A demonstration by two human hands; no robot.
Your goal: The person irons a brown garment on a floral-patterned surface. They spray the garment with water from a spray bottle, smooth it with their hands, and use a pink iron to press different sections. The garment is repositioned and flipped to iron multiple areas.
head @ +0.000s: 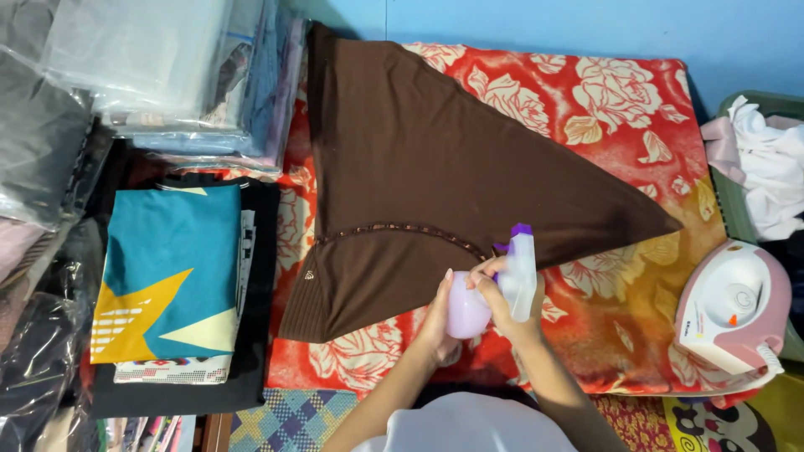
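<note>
A brown triangular cloth point(427, 159) with a beaded trim lies spread on a red floral-covered surface point(611, 109). Over its near edge I hold a small spray bottle point(469, 311) with a lilac body and a white and purple trigger head point(519, 268). My left hand point(435, 322) cups the lilac body from the left. My right hand point(507, 305) wraps the neck and trigger head, fingers curled around it. The nozzle points away from me toward the cloth.
A pink and white iron point(733, 305) rests at the right edge. A green basket with white laundry point(766, 163) stands behind it. Folded clothes point(172, 276) are stacked at the left, with bagged garments point(142, 67) piled beyond.
</note>
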